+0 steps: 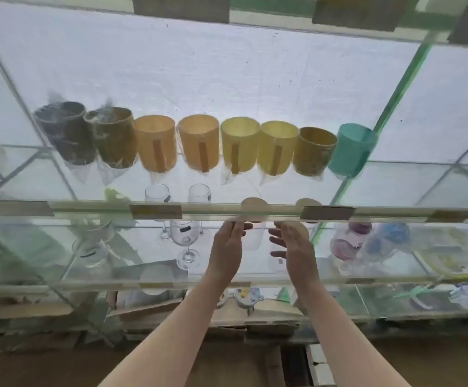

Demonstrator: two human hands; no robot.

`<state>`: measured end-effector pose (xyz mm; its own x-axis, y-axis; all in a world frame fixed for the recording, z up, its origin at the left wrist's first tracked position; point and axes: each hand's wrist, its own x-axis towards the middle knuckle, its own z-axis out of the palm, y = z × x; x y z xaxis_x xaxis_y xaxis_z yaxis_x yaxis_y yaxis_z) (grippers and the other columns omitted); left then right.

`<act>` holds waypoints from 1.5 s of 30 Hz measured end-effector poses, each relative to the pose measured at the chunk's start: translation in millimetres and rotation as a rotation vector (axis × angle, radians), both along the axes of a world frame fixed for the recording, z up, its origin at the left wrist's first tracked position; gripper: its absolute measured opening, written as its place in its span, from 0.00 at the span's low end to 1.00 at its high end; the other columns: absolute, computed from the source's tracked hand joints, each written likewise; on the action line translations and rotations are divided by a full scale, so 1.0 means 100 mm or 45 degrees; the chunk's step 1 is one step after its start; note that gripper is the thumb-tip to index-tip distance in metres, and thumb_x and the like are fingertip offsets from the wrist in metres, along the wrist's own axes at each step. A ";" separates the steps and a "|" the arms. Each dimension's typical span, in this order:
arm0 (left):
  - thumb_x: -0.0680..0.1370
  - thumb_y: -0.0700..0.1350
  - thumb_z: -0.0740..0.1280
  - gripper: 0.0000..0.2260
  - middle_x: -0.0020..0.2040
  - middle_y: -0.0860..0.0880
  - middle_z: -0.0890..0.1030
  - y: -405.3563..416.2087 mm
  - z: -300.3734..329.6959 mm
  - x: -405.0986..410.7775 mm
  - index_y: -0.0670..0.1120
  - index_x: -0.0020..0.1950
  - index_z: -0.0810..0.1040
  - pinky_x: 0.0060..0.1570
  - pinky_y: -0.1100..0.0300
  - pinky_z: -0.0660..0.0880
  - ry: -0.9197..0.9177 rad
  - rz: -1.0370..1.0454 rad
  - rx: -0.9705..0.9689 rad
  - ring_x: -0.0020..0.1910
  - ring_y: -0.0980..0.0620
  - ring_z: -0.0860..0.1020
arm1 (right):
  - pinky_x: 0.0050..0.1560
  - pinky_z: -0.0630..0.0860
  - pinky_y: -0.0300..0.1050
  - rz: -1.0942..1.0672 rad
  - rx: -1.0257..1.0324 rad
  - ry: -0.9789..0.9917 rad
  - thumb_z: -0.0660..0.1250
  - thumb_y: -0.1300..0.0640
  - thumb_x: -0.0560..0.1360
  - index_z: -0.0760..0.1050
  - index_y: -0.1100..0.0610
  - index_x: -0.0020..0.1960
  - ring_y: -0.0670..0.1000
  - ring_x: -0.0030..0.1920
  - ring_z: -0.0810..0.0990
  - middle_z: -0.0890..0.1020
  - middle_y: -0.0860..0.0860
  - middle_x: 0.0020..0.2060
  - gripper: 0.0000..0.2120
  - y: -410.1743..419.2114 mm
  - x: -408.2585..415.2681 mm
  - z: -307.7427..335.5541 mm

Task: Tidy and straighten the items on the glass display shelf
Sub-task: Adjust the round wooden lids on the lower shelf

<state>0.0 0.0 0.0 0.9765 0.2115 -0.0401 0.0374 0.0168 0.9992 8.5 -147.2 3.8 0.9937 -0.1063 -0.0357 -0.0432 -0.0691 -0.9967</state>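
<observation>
Bright diffuse backlight through white backing (pixel 227 65); glass shelf (pixel 227 212) glares; overall soft blur; wide-angle bending at edges.

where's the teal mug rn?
Head view: the teal mug sits at the right end of the mug row on the upper glass shelf, beside a brown mug.

Single head view (wide-angle), facing forward, close to glass shelf (pixel 87 212), mug row (pixel 199 143) slightly above

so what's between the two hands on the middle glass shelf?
Head view: a clear drinking glass stands between the left hand and right hand; whether either hand touches it is unclear.
</observation>
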 end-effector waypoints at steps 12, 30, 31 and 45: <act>0.78 0.32 0.45 0.24 0.49 0.47 0.82 -0.04 -0.21 0.91 0.47 0.49 0.79 0.35 0.58 0.69 0.061 -0.227 0.986 0.41 0.48 0.78 | 0.38 0.76 0.43 -0.146 -0.520 0.061 0.68 0.57 0.80 0.77 0.62 0.37 0.60 0.36 0.80 0.82 0.56 0.32 0.14 -0.33 0.54 -0.12; 0.64 0.49 0.79 0.33 0.60 0.43 0.70 -0.35 -0.20 1.35 0.43 0.64 0.69 0.38 0.51 0.80 0.094 -0.280 1.951 0.50 0.40 0.80 | 0.56 0.75 0.50 0.583 -1.287 0.061 0.72 0.44 0.76 0.67 0.48 0.69 0.57 0.60 0.79 0.76 0.49 0.64 0.26 -0.71 0.92 -0.14; 0.70 0.52 0.74 0.28 0.62 0.43 0.71 -0.36 -0.23 1.30 0.44 0.65 0.70 0.41 0.51 0.78 0.128 -0.372 2.016 0.54 0.39 0.77 | 0.54 0.75 0.49 0.607 -1.316 0.046 0.72 0.45 0.76 0.66 0.49 0.69 0.57 0.59 0.79 0.74 0.50 0.66 0.26 -0.72 0.94 -0.12; 0.68 0.51 0.78 0.32 0.61 0.58 0.64 -0.18 -0.15 0.76 0.61 0.65 0.63 0.56 0.53 0.80 0.346 -0.371 1.354 0.60 0.52 0.74 | 0.53 0.71 0.47 0.879 -1.407 -0.165 0.74 0.46 0.74 0.64 0.50 0.67 0.54 0.62 0.71 0.65 0.49 0.63 0.28 -0.84 1.18 -0.08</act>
<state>76.4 -17.5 -15.2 0.9805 0.0311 -0.1940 0.1189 -0.8801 0.4598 126.4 -231.5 -4.1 0.8442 0.5120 -0.1588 0.4214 -0.8169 -0.3938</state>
